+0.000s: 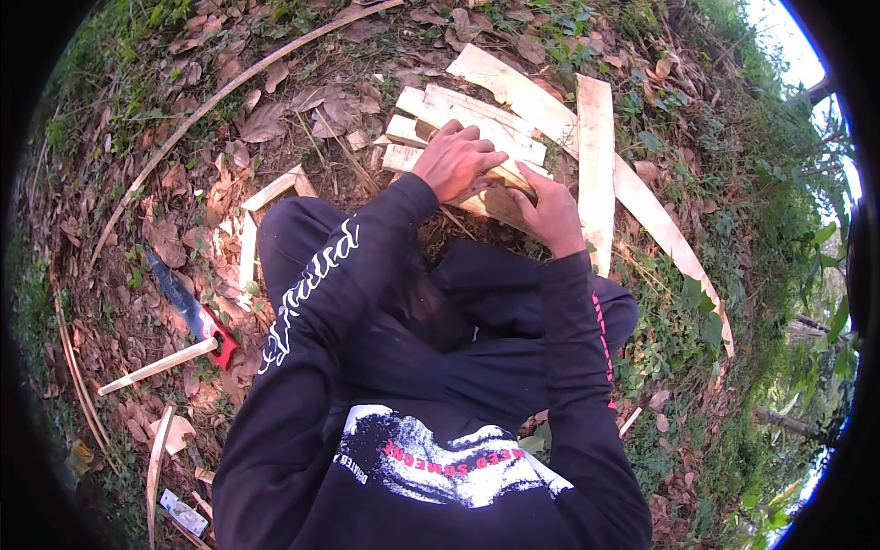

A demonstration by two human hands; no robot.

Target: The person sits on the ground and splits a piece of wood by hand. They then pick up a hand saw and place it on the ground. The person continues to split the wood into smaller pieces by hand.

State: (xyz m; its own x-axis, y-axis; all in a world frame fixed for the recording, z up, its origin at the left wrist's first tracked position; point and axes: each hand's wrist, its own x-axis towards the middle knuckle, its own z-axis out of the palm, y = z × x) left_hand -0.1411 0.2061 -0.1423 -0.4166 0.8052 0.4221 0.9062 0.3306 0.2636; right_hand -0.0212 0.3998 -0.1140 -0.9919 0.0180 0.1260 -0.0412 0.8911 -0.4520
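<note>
I sit on the ground with a small stack of pale, short wooden slats (486, 117) in front of me. My left hand (454, 163) has its fingers curled over the near edge of the stack, closed on a wooden slat there. At the right end of that same near slat (500, 203), my right hand (553, 209) grips with thumb and forefinger. The undersides of both hands, and part of the slat, are hidden. The slats lie side by side with uneven ends, some overlapping.
A long flat board (596, 165) crosses another long strip (655, 215) at the right. To the left lie a handsaw (183, 298) with a red handle, a wooden stick (156, 367), and an angled wooden piece (270, 191). A thin curved pole (211, 101) rests on leaf-covered ground.
</note>
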